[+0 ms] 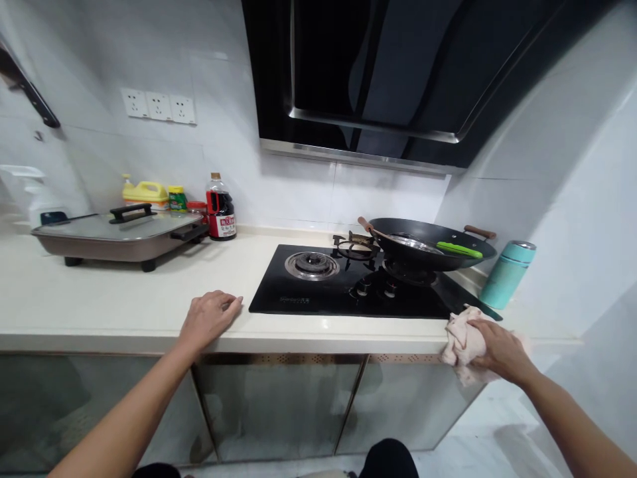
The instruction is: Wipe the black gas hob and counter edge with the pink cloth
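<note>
My right hand is closed on a pale pink cloth at the front right corner of the black gas stove. Part of the cloth hangs over the counter's front edge. Resting on the counter left of the stove, my left hand is empty, with its fingers loosely bent and the thumb apart. A black wok sits over the right burner, holding a shiny metal piece and a bright green-handled utensil. Over the left burner there is no pot support.
A turquoise flask stands close to my right hand, by the wall. Behind the wok's left side lies a black pot support. An electric pan with a glass lid and a dark sauce bottle are at left. A range hood hangs above.
</note>
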